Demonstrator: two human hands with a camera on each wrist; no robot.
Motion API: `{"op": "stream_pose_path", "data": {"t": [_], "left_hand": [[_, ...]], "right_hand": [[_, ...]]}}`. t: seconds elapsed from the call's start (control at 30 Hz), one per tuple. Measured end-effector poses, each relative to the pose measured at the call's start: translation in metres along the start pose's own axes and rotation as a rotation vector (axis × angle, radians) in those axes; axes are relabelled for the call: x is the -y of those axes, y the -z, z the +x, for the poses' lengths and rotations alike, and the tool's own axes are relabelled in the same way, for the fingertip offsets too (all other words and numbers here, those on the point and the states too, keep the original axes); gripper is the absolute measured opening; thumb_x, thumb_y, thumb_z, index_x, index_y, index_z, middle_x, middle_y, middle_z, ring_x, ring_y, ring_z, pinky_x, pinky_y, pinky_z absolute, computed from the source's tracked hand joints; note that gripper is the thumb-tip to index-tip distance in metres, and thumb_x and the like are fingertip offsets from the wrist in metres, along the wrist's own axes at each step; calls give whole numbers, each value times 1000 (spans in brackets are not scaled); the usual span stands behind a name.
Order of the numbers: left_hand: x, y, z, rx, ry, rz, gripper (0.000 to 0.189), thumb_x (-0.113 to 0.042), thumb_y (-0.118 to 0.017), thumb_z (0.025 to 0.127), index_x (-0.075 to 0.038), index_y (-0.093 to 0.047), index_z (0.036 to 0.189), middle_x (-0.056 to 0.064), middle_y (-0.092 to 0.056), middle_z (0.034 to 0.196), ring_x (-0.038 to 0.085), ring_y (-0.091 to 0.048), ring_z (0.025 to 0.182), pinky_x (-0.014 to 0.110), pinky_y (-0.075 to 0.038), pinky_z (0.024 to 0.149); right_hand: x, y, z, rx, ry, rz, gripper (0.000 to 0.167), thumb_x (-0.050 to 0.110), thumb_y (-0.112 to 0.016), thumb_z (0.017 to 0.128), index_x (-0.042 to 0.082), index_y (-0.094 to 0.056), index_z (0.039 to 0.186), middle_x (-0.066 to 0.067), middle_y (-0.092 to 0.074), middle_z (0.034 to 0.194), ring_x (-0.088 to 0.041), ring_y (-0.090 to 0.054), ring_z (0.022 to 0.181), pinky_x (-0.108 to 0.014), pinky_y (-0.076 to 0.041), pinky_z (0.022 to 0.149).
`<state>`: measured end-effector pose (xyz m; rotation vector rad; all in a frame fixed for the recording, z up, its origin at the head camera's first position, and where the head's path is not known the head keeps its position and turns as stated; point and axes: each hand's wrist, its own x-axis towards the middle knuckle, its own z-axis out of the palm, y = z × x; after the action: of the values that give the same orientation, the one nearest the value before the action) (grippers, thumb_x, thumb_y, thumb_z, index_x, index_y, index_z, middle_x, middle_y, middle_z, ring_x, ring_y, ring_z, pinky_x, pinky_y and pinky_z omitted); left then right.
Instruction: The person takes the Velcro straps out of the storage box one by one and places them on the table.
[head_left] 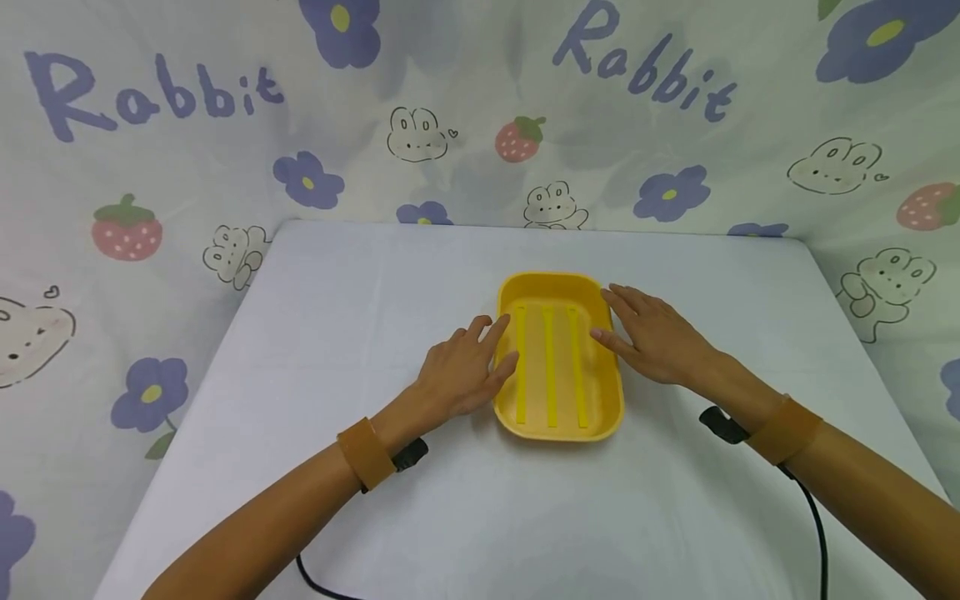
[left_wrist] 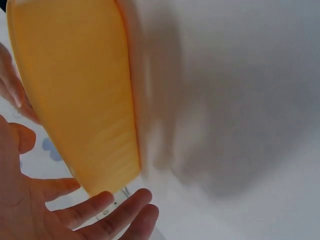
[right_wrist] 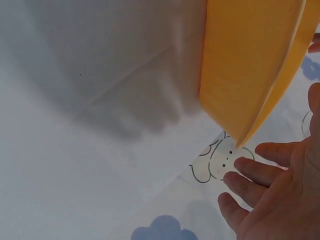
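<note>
A yellow rectangular tray (head_left: 536,432) with rounded corners stands on the white table, a little right of the middle in the head view. Three brighter yellow strips (head_left: 551,367) run lengthwise along its floor. My left hand (head_left: 467,371) is at the tray's left side, fingers loosely spread, with thumb and index finger over the rim. On the opposite side my right hand (head_left: 660,337) has its fingers extended at the right rim, its thumb reaching over the edge. Both wrist views show the tray's outer wall (left_wrist: 80,90) beside spread fingers, and neither hand grips it.
The white table (head_left: 360,292) spreads around the tray. Behind it hangs a printed cloth (head_left: 465,75) with rabbits, strawberries and purple flowers. Each wrist carries a brown band (head_left: 366,454) with a small black camera, and a black cable (head_left: 819,525) trails from the right one.
</note>
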<state>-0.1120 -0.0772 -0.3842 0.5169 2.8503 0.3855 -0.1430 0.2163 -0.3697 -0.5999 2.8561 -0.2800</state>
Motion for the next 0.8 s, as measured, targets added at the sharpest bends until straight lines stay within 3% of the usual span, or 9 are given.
{"op": "stream_pose_path", "data": {"t": [0.17, 0.47, 0.67, 0.8], "left_hand": [[-1, -3, -5, -18, -20, -62, 64, -52, -37, 103, -21, -28, 158, 8, -40, 152, 28, -61, 110, 43, -56, 79], [-2, -11, -8, -34, -33, -292, 58, -40, -48, 102, -16, -33, 153, 11, -51, 134, 21, -55, 72, 31, -46, 57], [-3, -10, -8, -56, -17, -405, 59, -34, -50, 100, -11, -29, 150, 12, -55, 127, 19, -57, 75, 29, -47, 61], [-2, -11, -8, -52, -3, -471, 60, -28, -53, 99, -7, -26, 149, 10, -61, 117, 16, -58, 69, 29, -48, 59]], "right_hand": [[0, -1, 0, 0, 1, 0, 80, 59, -36, 102, 3, -21, 158, -23, -21, 163, -45, -25, 148, -62, -20, 118], [0, -1, 0, 0, 6, -4, 81, 60, -35, 102, 4, -21, 159, -23, -21, 163, -45, -24, 148, -62, -20, 118], [1, 0, 1, -1, 5, -1, 81, 61, -34, 102, 4, -20, 159, -23, -21, 163, -44, -23, 148, -62, -19, 118], [1, 0, 1, 3, 3, 10, 81, 60, -34, 102, 5, -20, 159, -23, -21, 163, -45, -23, 148, -62, -19, 118]]}}
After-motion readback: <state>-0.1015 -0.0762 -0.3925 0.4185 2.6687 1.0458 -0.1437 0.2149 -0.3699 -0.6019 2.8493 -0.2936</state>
